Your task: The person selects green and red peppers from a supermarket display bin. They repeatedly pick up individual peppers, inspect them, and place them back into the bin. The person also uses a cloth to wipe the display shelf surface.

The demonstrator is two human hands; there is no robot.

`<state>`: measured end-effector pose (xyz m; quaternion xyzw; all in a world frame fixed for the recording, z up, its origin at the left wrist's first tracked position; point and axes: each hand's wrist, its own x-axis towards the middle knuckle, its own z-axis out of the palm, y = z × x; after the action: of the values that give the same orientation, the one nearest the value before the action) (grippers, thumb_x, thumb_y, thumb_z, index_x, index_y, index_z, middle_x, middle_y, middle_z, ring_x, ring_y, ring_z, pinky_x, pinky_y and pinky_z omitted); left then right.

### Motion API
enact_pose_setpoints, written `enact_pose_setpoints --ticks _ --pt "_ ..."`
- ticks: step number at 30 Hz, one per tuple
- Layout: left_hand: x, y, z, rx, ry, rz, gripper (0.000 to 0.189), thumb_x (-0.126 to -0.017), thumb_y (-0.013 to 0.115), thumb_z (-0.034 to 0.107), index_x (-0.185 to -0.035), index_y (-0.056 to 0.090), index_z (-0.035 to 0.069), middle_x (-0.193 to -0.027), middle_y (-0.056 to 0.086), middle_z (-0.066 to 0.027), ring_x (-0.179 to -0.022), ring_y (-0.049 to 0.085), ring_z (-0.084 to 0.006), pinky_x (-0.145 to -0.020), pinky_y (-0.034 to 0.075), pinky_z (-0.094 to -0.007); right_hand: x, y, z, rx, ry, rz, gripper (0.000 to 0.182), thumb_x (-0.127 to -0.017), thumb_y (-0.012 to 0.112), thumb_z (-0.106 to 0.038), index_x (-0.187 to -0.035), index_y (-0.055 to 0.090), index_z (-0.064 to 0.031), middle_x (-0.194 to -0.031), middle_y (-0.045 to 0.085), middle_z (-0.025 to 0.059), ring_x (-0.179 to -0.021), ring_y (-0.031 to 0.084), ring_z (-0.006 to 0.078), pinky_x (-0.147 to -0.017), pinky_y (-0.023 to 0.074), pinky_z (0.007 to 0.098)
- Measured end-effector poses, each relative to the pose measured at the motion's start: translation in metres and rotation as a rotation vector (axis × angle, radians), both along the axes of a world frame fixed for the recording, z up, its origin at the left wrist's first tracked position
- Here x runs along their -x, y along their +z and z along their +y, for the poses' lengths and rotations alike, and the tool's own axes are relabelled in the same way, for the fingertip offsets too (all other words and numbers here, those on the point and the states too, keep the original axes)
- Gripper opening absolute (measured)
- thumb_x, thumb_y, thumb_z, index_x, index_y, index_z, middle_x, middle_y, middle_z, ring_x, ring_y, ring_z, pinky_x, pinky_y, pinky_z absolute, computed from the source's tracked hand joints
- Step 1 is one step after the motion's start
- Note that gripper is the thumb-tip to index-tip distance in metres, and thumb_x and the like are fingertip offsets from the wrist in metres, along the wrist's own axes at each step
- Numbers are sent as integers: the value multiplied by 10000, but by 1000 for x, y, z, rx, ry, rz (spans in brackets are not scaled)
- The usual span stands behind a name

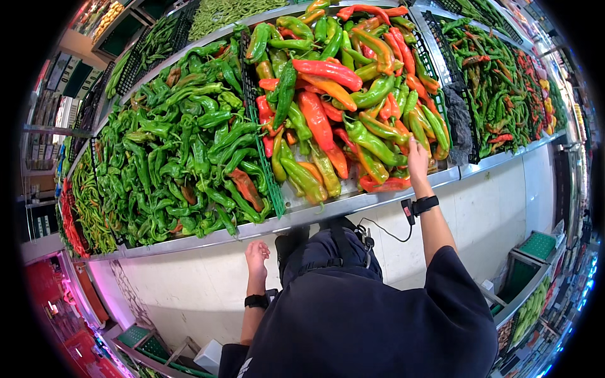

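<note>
My right hand [418,159] reaches over the metal front edge and touches the long red, orange and green peppers [316,120] at the right of the middle pile. An orange-green pepper [387,130] lies against its fingertips; whether they grip it is hidden. Below the stand's edge hangs my left hand [257,253], its fingers loosely bent, with nothing in it. Nearest to it is the heap of wrinkled green peppers [189,141]. A green plastic divider [268,175] separates that heap from the mixed-colour pile.
A metal rim [302,215] runs along the stand's front. Thin green and red chillies [503,90] fill a section to the right, beside a crumpled dark plastic bag [458,118]. Long green chillies [92,198] lie far left. Behind me are display racks with green crates [538,245].
</note>
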<state>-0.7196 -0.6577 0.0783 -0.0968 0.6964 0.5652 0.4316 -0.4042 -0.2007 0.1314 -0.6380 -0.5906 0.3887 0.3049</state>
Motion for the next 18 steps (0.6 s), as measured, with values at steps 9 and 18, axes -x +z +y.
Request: enact_pose_setpoints --ticks 9,18 --pt "6 -25 -39 120 3 -137 134 -916 534 208 -896 571 81 -700 571 -32 -551 554 -131 -470 400 -258 -4 5 -72 -404 433 -560 838 -731 783 -413 -1316 431 73 -1313 459 278 -1256 393 463 -1086 322 524" --pt "-6 -9 -40 159 -50 -229 165 -948 502 227 -906 564 80 -698 571 -17 -572 561 -129 -480 401 -241 128 -18 -140 -229 484 -473 862 -731 750 -252 -1332 295 167 -1386 313 308 -1372 118 585 -1066 347 593"
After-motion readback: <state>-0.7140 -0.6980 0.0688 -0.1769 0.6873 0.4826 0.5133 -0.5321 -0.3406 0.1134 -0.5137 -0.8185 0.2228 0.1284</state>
